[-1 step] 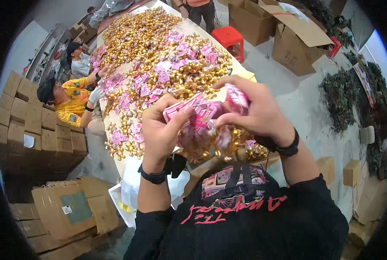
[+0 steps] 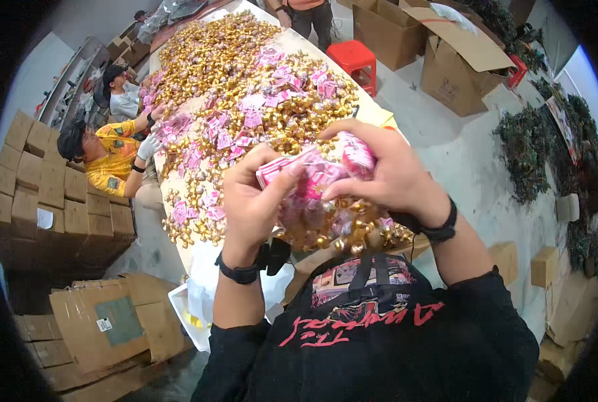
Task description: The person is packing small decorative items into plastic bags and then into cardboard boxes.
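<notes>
Many brown cartons (image 2: 51,181) stacked far L. Next, co-worker in yellow top (image 2: 114,157), w/ white glove (image 2: 149,146) on one hand, at edge of table (image 2: 186,253). Gold pieces (image 2: 212,57) & pink cards (image 2: 252,117) heaped on it. L hand (image 2: 251,194): thumb & fingers clamped on striped pink top of clear packets (image 2: 319,194), gold bits inside; packets bunched btwn both hands, can't tell exact no. Red stool (image 2: 352,59) beyond. R hand (image 2: 396,171): thumb & fingers clamped on packets' R side. Open cardboard box (image 2: 456,74) on floor, then dark greenery (image 2: 527,147) far R.
</notes>
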A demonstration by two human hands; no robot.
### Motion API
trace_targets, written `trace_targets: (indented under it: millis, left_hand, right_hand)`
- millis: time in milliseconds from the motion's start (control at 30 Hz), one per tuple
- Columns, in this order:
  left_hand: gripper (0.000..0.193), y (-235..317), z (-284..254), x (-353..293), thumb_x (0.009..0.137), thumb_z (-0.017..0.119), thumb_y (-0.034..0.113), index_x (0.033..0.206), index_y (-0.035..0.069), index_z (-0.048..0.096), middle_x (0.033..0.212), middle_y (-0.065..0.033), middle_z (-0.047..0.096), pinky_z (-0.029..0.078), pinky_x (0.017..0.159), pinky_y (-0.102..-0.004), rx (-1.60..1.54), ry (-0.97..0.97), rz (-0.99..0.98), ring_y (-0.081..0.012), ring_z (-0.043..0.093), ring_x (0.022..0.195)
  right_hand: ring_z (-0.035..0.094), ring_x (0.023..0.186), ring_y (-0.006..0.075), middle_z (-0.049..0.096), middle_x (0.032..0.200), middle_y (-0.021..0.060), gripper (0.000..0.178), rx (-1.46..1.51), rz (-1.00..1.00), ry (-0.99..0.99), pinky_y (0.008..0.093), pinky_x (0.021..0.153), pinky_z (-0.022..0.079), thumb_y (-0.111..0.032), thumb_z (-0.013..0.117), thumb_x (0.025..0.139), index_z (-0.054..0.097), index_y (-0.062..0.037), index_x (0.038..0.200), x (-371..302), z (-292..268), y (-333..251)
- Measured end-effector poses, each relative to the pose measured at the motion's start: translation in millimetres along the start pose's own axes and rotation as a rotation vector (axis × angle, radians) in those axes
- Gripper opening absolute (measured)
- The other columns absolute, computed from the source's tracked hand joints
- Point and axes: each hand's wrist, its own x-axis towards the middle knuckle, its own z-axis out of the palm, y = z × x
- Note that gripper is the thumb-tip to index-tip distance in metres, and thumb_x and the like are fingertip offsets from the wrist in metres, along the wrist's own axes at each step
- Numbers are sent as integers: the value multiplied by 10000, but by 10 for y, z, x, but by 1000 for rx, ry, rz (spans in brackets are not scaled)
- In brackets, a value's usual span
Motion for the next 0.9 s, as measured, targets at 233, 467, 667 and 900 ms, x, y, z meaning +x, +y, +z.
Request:
trace_targets:
  millis: [233,467,667,900]
  left_hand:
    - [87,136,36,28,889,687,71,879,3,633,807,-4,612,443,687,-215,-80,-9,-57,-64,561,761]
    - [78,57,-568,32,911,653,70,936,-4,661,846,-17,653,436,682,-215,347,114,148,-63,573,766]
    - [115,135,-759,27,960,592,97,985,1,650,784,-7,618,398,576,-200,475,242,151,-52,543,628]
    - [159,-90,-1041,89,985,574,132,1020,-11,635,728,11,563,384,563,-180,457,314,166,-47,497,612]
  right_hand:
    - [646,782,326,641,836,185,258,45,-12,-83,367,707,507,-143,736,777,624,-23,976,39,111,160]
    - [457,669,102,551,733,55,190,-180,-29,76,268,620,415,-111,705,846,584,3,937,44,-272,149]
    - [601,691,216,638,795,147,238,-221,8,181,316,661,478,-103,705,806,606,-10,1001,76,-562,110]
    - [474,650,69,546,702,5,148,-128,79,292,255,606,420,-102,675,835,580,-12,904,28,-794,192]
